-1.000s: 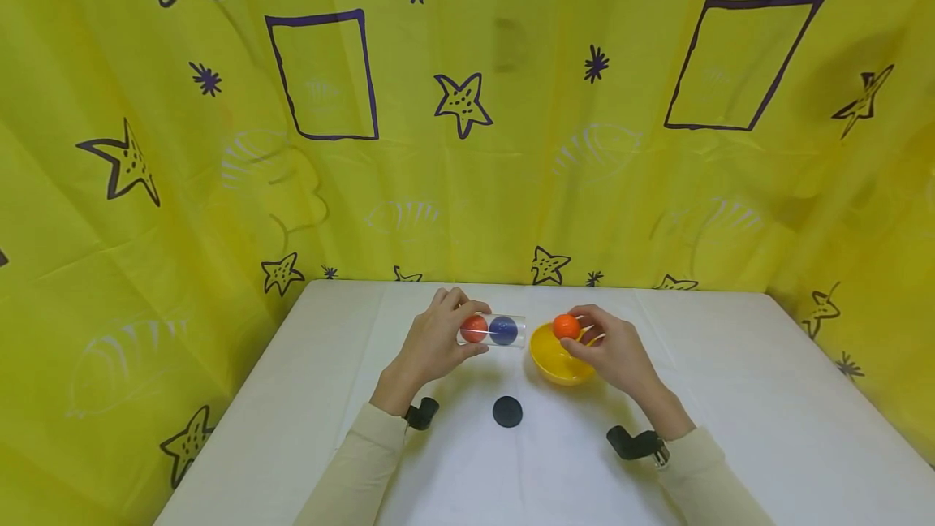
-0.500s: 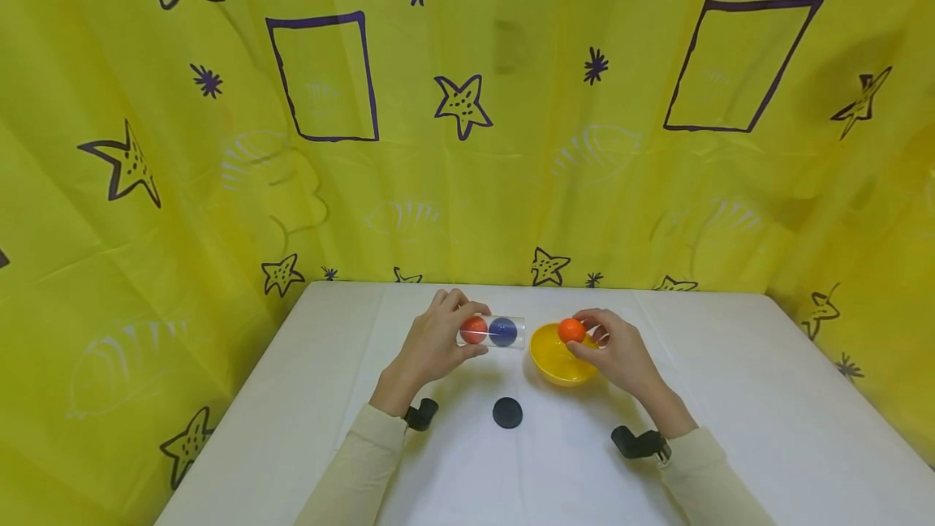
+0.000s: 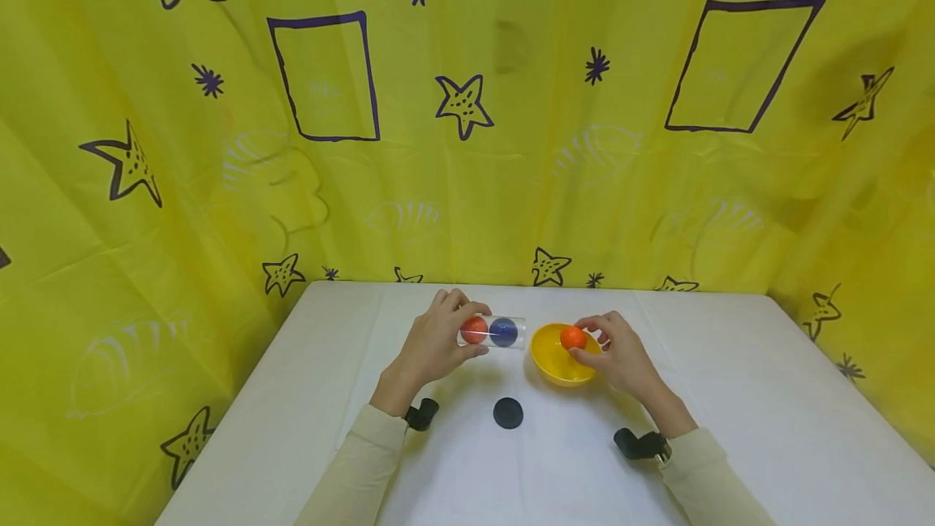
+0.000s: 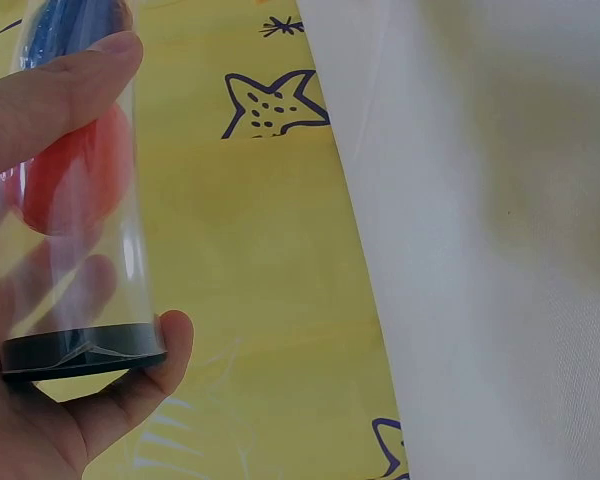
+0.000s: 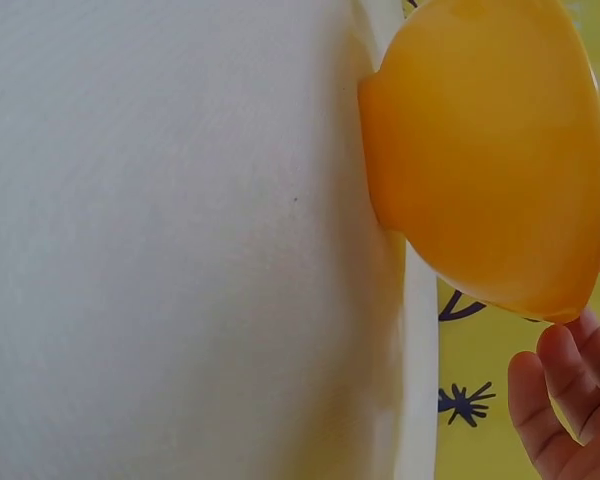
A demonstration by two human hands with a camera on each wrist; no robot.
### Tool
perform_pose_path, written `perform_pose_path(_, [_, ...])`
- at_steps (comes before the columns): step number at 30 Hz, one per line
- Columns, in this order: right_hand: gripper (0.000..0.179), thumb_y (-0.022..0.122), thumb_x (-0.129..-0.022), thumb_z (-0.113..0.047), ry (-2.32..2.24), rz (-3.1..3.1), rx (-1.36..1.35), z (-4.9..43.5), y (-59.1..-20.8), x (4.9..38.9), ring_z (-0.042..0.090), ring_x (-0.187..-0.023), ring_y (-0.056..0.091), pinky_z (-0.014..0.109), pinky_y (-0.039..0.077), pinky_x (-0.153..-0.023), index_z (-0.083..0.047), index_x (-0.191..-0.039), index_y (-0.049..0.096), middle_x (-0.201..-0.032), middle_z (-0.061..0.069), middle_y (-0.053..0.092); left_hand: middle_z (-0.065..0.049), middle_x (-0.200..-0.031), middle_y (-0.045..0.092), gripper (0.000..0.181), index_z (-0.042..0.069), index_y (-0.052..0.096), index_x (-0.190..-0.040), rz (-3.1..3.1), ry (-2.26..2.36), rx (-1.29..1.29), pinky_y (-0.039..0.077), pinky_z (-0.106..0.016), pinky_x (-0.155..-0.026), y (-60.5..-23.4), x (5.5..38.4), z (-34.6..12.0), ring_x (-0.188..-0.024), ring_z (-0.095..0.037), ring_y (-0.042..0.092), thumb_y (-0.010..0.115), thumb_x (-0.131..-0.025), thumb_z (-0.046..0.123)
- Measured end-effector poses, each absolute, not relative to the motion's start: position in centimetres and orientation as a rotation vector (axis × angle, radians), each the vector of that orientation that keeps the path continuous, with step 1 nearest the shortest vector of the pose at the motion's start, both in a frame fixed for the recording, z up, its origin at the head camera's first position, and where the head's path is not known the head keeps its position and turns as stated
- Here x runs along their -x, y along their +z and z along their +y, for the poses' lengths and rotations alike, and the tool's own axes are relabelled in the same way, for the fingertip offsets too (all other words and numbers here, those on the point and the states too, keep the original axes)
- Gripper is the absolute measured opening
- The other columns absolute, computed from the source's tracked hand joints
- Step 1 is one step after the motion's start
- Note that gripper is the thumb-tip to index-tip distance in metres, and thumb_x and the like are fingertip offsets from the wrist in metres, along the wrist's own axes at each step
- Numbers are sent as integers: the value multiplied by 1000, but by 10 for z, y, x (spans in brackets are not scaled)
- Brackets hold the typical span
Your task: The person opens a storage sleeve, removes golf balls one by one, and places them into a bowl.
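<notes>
A clear plastic tube [image 3: 520,333] lies sideways in my left hand [image 3: 429,338], gripped between thumb and fingers. Inside it are a red ball [image 3: 473,329] and a blue ball [image 3: 503,332], the blue one nearer the right end. The left wrist view shows a black cap [image 4: 80,350] on the tube's base. My right hand [image 3: 621,354] pinches an orange ball [image 3: 573,337] at the yellow bowl [image 3: 553,360], low over its inside. In the right wrist view the bowl's wall [image 5: 490,150] hides most of the ball and part of the fingers.
A black round disc [image 3: 507,412] lies on the white-covered table [image 3: 482,477] in front of the tube and bowl. Behind the table hangs a yellow curtain [image 3: 511,185] with star drawings. Both wrists wear black camera mounts [image 3: 639,444].
My right hand has moved the orange ball slightly right and lower, down toward the inside of the bowl. The left hand and tube have stayed in place.
</notes>
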State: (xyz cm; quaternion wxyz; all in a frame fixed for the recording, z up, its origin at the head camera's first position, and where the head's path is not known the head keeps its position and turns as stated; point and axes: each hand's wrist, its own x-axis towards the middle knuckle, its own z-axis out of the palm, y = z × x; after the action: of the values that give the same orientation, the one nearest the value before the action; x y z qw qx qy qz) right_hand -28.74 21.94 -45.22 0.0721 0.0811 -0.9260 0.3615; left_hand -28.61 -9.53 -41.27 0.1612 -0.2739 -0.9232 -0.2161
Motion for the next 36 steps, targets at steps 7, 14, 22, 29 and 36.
perform_pose_path(7, [42,81,-88,-27,1114,-2804,-255,221,-459,289,31,-105,49,31,44,-80,-9,-124,68,-117,16,52,1,-109,57,49,25,68,-123,-2636,-615,786,47,-27,-75,-414,287,-96,-103,-15,47,89,-80,31])
perform_pose_path(14, [40,81,-88,-27,1140,-2826,-267,224,-463,290,33,-110,48,34,45,-83,-10,-123,70,-121,15,50,1,-110,57,48,25,68,-123,-2639,-616,787,48,-28,-76,-414,287,-95,-104,-16,47,89,-80,31])
perform_pose_path(22, [38,81,-88,-26,1167,-2839,-282,223,-467,289,37,-114,48,46,48,-92,-9,-120,70,-122,17,50,1,-111,57,48,25,68,-124,-2647,-620,776,49,-29,-78,-414,287,-94,-105,-16,47,88,-80,32])
perform_pose_path(29, [37,81,-88,-25,1154,-2848,-284,223,-467,290,36,-114,49,46,49,-93,-9,-119,70,-122,17,50,1,-110,57,48,25,68,-124,-2640,-620,793,48,-28,-76,-413,287,-94,-105,-16,48,88,-81,32])
perform_pose_path(36, [28,77,-91,-23,1194,-2834,-251,223,-466,291,37,-117,49,49,47,-95,-10,-116,70,-123,16,51,1,-110,57,48,24,68,-124,-2637,-618,790,48,-28,-76,-414,287,-95,-104,-16,47,88,-81,33])
